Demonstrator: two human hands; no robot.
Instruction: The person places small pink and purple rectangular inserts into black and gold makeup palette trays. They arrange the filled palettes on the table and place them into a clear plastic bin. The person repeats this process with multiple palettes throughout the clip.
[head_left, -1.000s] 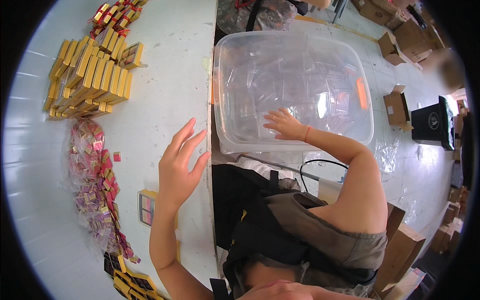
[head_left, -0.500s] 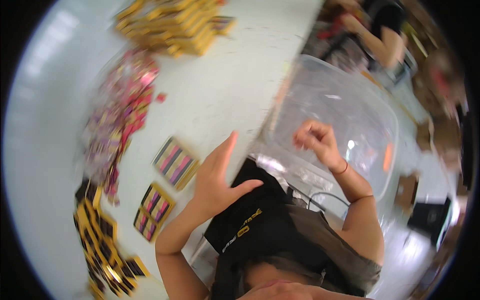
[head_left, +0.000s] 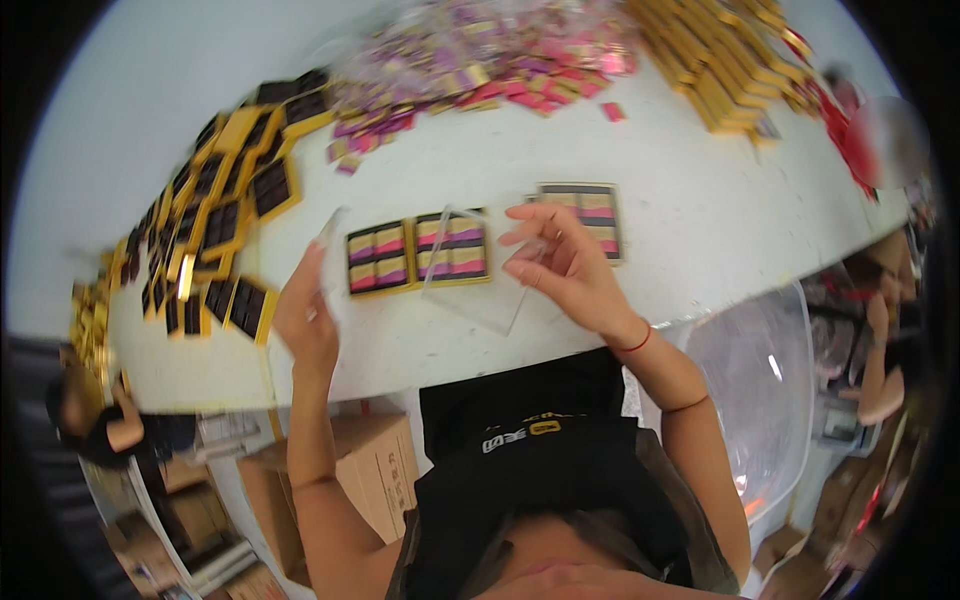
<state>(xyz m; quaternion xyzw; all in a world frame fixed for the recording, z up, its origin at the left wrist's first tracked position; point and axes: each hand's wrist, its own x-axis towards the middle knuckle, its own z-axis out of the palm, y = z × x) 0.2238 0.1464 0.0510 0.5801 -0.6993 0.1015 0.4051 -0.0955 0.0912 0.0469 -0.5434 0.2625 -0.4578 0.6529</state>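
Comparing this moment with the views of a second and half a second ago, the change is plain: the right hand (head_left: 565, 265), which then reached into the clear plastic bin (head_left: 770, 390), is now out of it and over the tabletop (head_left: 660, 215), and it carries a clear plastic lid (head_left: 478, 270) that was not in either hand before. The left hand (head_left: 305, 320), earlier raised with fingers spread and empty, is now lower at the near edge of the tabletop, by the left tray. My judgement is that the fetching of the lid is done and the fitting of it is the step in hand. The lid hangs tilted over the middle filled tray (head_left: 452, 247), its far edge above the tray and its near corner toward the person; whether it touches the tray I cannot tell. The right hand is closed on the lid's right edge, thumb under and fingers curled over the top, wrist bent slightly inward, forearm coming in from the lower right. The left hand is upright, palm turned inward; a thin clear edge shows just above its fingertips, but whether it grips anything I cannot tell. Three filled trays lie in a row — the left tray (head_left: 378, 259), the middle one, and a right tray (head_left: 588, 218) partly behind the right hand. Empty gold-rimmed trays (head_left: 225, 215) are heaped at the left — loose wrapped pieces (head_left: 480, 65) lie at the far side.
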